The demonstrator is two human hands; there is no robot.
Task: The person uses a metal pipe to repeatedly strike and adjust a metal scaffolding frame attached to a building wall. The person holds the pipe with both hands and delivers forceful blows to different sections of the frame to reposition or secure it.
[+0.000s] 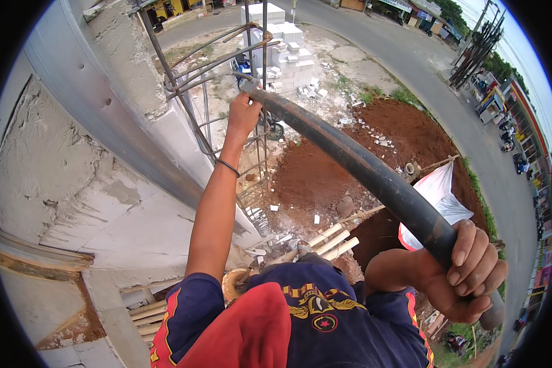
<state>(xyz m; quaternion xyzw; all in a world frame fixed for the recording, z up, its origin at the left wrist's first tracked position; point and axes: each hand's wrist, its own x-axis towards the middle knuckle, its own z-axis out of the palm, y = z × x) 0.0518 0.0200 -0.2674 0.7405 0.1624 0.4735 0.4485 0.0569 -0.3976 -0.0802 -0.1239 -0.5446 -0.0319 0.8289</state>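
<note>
My right hand (469, 273) grips the near end of a long black pipe (362, 168) that runs diagonally up to the left. Its far end meets a cage of steel reinforcing bars (227, 67) standing beside a rough grey wall. My left hand (244, 113) reaches far up and holds the bars right where the pipe's far end sits. A thin black band circles my left wrist. I am high above the ground, looking down over my dark blue and red shirt.
The plastered block wall (104, 184) fills the left. Below lie red earth (405, 132), stacked white blocks (285, 49), bamboo poles (331, 239), a red-and-white cloth (441, 196) and a parked motorbike. A road (466, 116) curves past on the right.
</note>
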